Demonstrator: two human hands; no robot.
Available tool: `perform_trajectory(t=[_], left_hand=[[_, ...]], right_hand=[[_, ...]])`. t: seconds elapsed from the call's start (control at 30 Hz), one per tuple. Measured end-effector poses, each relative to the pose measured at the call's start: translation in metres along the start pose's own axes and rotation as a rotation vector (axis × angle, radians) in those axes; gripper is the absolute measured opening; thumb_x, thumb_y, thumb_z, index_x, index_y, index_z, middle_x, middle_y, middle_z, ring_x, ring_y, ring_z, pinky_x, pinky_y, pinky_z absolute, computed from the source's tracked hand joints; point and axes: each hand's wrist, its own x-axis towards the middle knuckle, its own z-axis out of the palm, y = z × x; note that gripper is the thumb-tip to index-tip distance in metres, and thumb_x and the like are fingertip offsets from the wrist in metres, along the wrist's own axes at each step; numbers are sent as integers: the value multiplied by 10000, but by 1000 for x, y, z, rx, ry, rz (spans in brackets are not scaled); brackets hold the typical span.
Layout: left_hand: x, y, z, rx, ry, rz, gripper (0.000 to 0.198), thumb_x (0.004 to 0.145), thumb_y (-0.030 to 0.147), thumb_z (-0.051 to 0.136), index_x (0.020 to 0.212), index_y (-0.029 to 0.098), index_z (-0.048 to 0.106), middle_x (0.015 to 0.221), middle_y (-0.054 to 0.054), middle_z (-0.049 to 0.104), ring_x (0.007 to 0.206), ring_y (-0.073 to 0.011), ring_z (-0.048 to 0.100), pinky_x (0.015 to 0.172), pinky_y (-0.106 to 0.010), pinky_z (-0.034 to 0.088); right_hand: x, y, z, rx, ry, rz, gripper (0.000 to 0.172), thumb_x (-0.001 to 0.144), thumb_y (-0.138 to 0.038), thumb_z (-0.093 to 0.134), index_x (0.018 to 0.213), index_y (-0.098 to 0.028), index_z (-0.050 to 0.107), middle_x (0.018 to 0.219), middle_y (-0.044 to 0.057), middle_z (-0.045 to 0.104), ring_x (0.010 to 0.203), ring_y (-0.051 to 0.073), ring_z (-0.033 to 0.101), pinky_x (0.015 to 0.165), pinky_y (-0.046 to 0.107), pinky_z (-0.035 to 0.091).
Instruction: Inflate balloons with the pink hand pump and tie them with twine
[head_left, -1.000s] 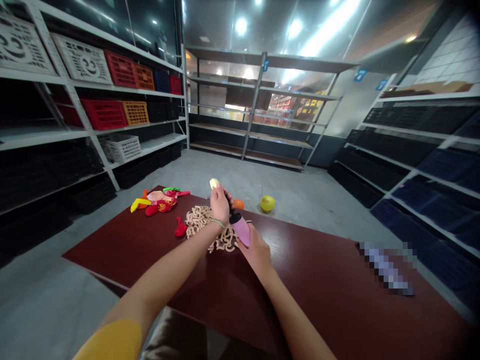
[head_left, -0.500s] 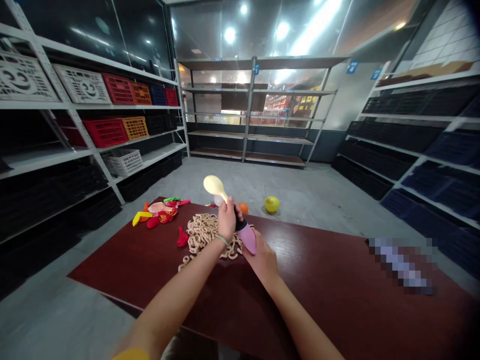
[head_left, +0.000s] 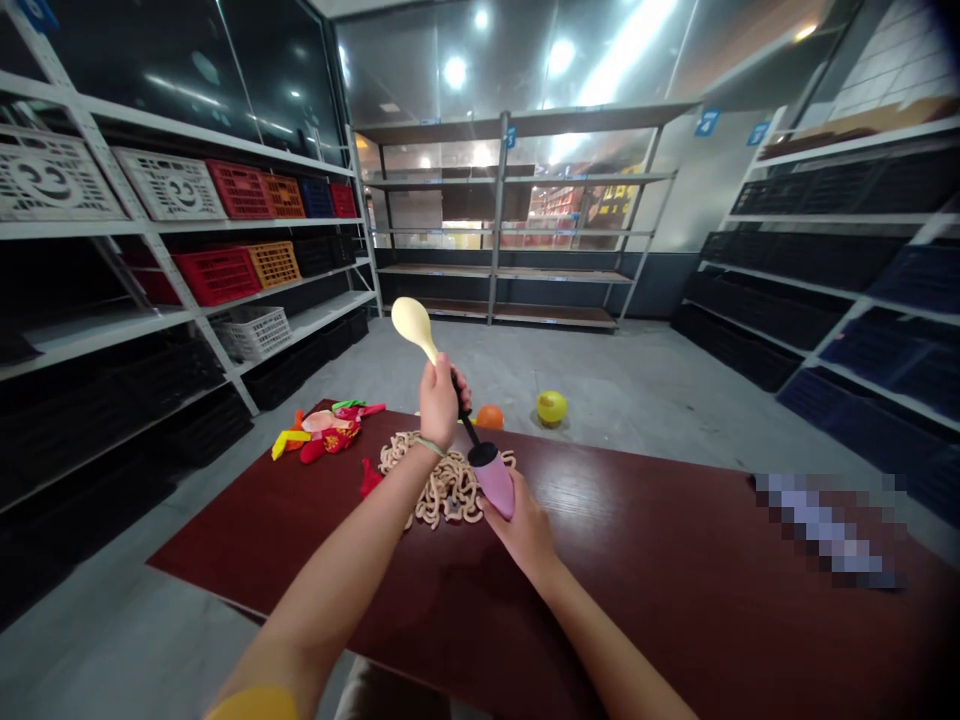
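Left hand (head_left: 441,400) is closing round the narrow neck of a smooth pale yellow, partly inflated balloon (head_left: 411,323) and the upper end of a black rod (head_left: 468,428). Right hand (head_left: 525,525) is wrapping the lower body of a lilac cylindrical hand pump with a black collar (head_left: 495,483); some of its fingers are hiding behind it. The rod is running from the collar up into the left fist; the join with the balloon is hiding there. Pump is tilting up and leftward above the table (head_left: 637,560); balloon is rising from the left hand, its rounded end leaning left. Thin pale green wristband (head_left: 433,446) is circling the left wrist.

Beneath the hands, a heap of beige, curled, worm-like pieces (head_left: 442,490) is spreading toward the far edge. Small limp red piece (head_left: 370,480) is lying just left of it. Limp red, pink, yellow, orange and green pieces (head_left: 330,430) are bunching at the far left corner. Coarsely pixelated bluish-grey long item (head_left: 825,530) is lying toward the right end, identity unclear. Beyond the far edge, a round yellow object (head_left: 551,407) is sitting on the grey floor (head_left: 645,385).
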Motion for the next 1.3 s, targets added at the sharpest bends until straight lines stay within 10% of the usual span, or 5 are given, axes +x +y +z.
perform_trajectory(t=[0.2,0.47,0.83,1.13,1.3], left_hand=[[-46,-41,15,67,-157,-86,432,853,626,548,793,203,480,621,31,532,435,-77,469,411,-210,402],[-48,-40,-7,57,-91,-64,370,882,562,545,814,207,467,664,35,538,457,-70,490,437,-210,430],[16,25,-15,-51,40,99,265,902,423,541,778,217,431,571,61,464,357,-59,398,329,-189,291],[-43,-49,-18,-9,26,-60,318,907,483,518,779,206,430,588,57,481,391,-58,436,391,-188,373],[-27,-46,-41,-19,128,-68,272,903,424,500,760,210,414,565,60,462,378,-69,428,379,-197,371]], right_hand=[[-1,3,-2,4,67,133,492,839,-445,596,1261,-226,473,1051,81,711,865,265,711,670,341,538],[2,2,-3,-45,13,34,515,842,-420,601,1302,-227,472,1131,93,692,914,259,704,707,349,544],[-2,-1,2,-32,-11,-112,550,876,-400,595,1352,-190,415,1271,130,623,1076,257,660,830,362,556],[1,-1,-2,-188,3,-9,495,859,-389,617,1301,-211,481,1191,84,662,974,232,673,730,312,508],[3,-5,-8,-235,-104,-93,530,868,-309,588,1371,-246,435,1146,54,669,983,217,657,723,289,469]])
